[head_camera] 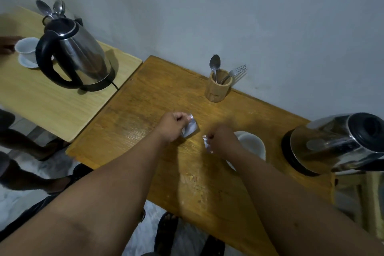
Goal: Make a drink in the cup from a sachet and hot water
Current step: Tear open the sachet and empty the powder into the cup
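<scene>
My left hand (pixel 171 125) pinches a small silvery sachet (pixel 190 128) above the wooden table (pixel 145 114). My right hand (pixel 221 138) pinches a thin torn strip of the sachet (pixel 207 144), a short gap to the right of it. A white cup (pixel 254 144) on a saucer stands just behind my right hand, partly hidden by my wrist. A steel kettle (pixel 336 143) on its black base sits at the table's right end.
A bamboo holder (pixel 218 87) with spoons and a fork stands near the wall. On a lighter table (pixel 41 106) at the left are a second kettle (pixel 72 54), another white cup (pixel 26 49) on a saucer and another person's hand (pixel 7 44). Legs and sandals show below.
</scene>
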